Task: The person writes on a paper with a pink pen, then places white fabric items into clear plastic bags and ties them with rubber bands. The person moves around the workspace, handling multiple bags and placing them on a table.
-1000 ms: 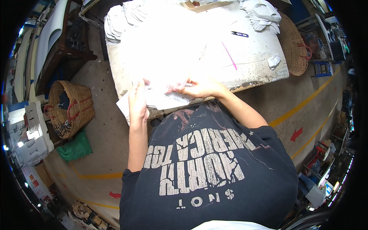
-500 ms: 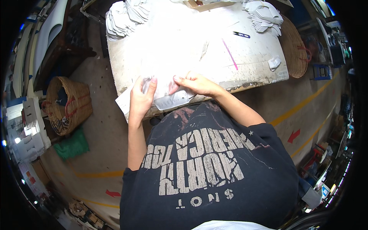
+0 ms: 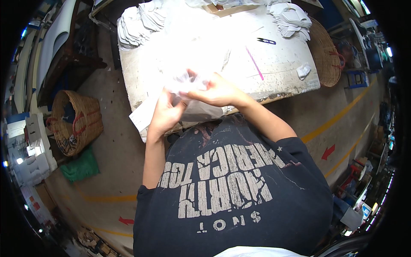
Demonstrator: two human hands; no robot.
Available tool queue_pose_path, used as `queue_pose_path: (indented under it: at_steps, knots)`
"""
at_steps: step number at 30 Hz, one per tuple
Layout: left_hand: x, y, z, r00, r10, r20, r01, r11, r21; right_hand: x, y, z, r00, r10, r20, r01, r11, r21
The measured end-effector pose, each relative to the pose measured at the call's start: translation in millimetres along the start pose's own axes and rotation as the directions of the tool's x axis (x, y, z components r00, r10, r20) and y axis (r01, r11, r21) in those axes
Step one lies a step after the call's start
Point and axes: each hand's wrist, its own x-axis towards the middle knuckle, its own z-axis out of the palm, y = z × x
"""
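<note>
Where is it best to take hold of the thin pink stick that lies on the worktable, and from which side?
Probably at the middle of the pink stick, from above, fingers pinching across its width. It lies flat and slanted on the worktable with bare surface on both sides, so nothing blocks a top pinch.

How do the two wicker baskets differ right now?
The left basket stands on the floor away from the table, its opening in view, red straps inside. The right basket sits against the table's edge, seen from the side, its contents hidden. Both are brown wicker.

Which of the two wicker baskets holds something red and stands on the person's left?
The wicker basket on the floor left of the table; the other basket stands at the table's right end.
</note>
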Motion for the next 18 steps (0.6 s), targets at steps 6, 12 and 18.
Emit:
queue_pose_path:
  at_steps: [6,12,18]
  knots:
    - [13.3,5.3,12.8,0.990,0.025,0.136,-0.035,0.997,0.074,15.9,-10.3,31.3,0.954,0.218,-0.206,-0.150,0.941,0.303]
    - [22.9,13.1,7.2,0.997,-0.067,0.045,0.075,0.973,-0.218,36.3,-37.7,-15.1,0.949,0.213,-0.233,-0.270,0.930,-0.248]
    - [18.5,19.8,-7.4,0.981,-0.182,0.075,0.196,0.886,-0.419,30.9,-79.0,-38.1,0.616,-0.638,0.462,0.625,0.039,-0.780]
